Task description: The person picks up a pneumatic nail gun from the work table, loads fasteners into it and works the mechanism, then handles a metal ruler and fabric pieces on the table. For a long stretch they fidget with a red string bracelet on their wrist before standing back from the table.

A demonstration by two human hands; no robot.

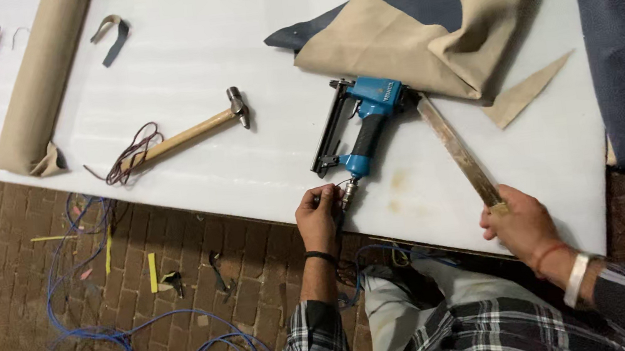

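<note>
Blue metal stapler (363, 124) lying on white table (250, 166), likely heavy, rigid; grip handle | left hand (318, 217) pinching its bottom fitting (348, 192) | right hand (520, 221) closing around flat bar (458, 149) right of stapler.

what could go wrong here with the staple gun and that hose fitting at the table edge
1. The left hand works the air fitting at the base of the blue staple gun; if the gun fires, a staple could shoot out.
2. The gun lies close to the white table's edge, so a tug on the blue hose looped over the floor might drag it off.
3. The right hand holds a long metal strip whose edge might cut.
</note>
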